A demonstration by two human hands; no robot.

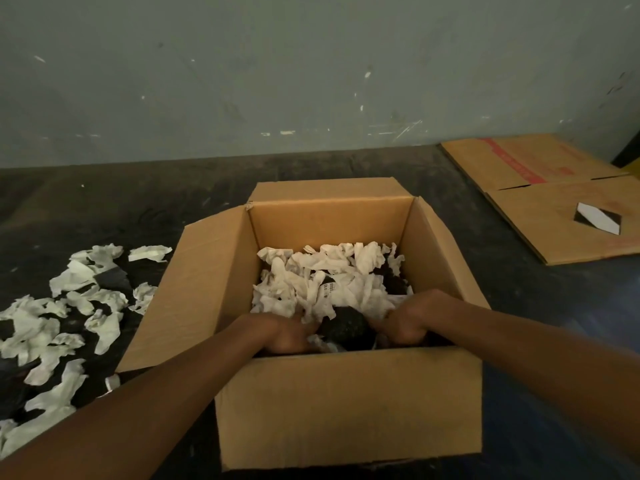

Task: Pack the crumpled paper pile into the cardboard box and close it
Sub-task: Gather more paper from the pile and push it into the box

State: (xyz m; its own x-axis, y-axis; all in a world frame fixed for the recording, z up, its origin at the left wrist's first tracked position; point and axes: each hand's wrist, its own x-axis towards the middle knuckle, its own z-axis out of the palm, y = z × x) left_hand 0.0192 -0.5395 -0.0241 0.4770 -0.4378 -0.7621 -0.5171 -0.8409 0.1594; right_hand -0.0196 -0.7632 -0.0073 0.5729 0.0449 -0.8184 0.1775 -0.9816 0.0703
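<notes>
An open cardboard box (346,403) stands on the dark floor in front of me, all flaps up or folded out. Inside lies white crumpled paper (332,278) mixed with dark crumpled pieces (343,327). Both my hands are down inside the box at its near wall. My left hand (280,332) and my right hand (412,320) press on the paper either side of a dark lump, fingers curled and partly hidden. A loose pile of crumpled paper (65,317) lies on the floor left of the box.
A flattened cardboard sheet (561,202) with red print and a cut-out hole lies on the floor at the right rear. A scuffed grey wall (277,81) runs behind the box.
</notes>
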